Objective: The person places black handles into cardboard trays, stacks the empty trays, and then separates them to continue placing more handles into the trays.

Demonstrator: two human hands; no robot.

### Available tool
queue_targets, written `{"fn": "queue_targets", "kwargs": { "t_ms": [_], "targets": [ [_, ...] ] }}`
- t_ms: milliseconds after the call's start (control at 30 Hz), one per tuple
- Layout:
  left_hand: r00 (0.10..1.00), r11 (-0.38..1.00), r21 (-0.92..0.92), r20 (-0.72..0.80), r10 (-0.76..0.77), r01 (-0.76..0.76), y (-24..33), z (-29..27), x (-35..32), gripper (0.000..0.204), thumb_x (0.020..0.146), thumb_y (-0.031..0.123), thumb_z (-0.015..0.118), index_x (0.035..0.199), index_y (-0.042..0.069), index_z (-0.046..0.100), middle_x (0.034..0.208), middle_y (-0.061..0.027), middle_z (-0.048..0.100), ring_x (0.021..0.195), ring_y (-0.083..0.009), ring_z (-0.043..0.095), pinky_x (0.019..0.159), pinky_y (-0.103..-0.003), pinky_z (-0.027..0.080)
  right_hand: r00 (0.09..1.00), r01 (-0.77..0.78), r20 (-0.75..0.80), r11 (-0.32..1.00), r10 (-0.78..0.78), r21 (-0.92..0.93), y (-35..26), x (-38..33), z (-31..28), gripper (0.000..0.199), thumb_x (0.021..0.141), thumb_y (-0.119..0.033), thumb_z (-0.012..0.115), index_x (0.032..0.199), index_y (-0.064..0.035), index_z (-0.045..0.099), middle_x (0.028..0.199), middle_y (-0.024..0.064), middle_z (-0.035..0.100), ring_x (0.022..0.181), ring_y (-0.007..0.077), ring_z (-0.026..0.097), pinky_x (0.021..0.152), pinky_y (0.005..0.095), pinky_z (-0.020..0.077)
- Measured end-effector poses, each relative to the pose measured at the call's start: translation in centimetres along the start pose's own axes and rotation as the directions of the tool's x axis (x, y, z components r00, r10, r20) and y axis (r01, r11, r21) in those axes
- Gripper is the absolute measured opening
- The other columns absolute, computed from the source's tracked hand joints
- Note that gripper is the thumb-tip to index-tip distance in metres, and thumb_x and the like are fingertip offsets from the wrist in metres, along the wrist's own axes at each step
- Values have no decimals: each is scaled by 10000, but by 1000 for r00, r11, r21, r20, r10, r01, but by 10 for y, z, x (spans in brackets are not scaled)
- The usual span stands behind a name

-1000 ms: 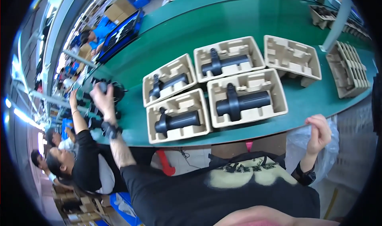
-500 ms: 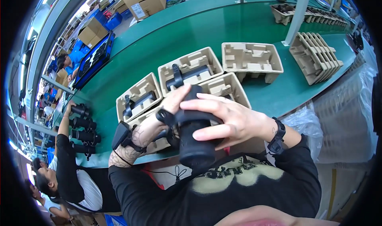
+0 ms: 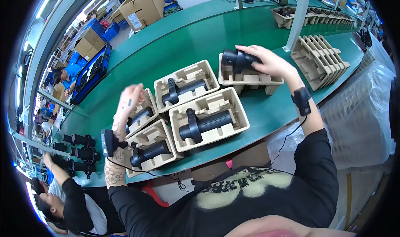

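Checking one o'clock, we find our right hand (image 3: 271, 64), fingers wrapped round the black cylinder (image 3: 239, 61) over a pulp tray (image 3: 250, 78), where misaligned seating could tip it; our left hand (image 3: 132, 97), loosely curled, appears empty.

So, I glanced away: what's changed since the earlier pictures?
The black cylinder went from both hands near the chest forward and right to the previously empty tray; the right hand holds it. The left hand let go and moved left. The four filled trays stayed put.
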State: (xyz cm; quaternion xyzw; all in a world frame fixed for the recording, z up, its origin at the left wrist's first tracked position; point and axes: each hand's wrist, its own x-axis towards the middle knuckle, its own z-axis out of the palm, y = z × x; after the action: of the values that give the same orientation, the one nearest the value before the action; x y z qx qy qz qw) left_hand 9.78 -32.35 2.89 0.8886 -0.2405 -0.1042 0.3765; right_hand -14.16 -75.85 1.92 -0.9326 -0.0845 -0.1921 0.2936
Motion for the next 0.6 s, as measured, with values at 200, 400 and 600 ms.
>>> {"fn": "queue_targets", "kwargs": {
  "t_ms": [200,400,600],
  "targets": [
    [968,935,324,155,-200,141,-6,43,-14,493,920,433,539,830,-45,620,649,-125,640,578,-206,658,554,-312,520,951,-143,262,985,163,-93,19,0,21,495,785,-104,650,1274,-104,571,1217,128,579,1141,309,538,945,395,449],
    [945,941,280,210,-251,188,-4,54,-6,435,909,352,526,764,-51,598,639,-157,634,533,-222,646,518,-338,509,999,-29,21,933,39,-358,0,-25,59,350,802,-93,621,1149,-121,653,1352,95,509,1148,306,549,933,411,470],
    [975,943,324,169,-141,80,-1,57,22,381,884,298,534,770,-62,580,622,-163,615,493,-233,621,477,-365,473,976,207,152,877,-155,-434,51,11,56,376,787,-130,636,1163,-130,641,1368,112,501,1194,308,526,975,411,448]
  ]
}}
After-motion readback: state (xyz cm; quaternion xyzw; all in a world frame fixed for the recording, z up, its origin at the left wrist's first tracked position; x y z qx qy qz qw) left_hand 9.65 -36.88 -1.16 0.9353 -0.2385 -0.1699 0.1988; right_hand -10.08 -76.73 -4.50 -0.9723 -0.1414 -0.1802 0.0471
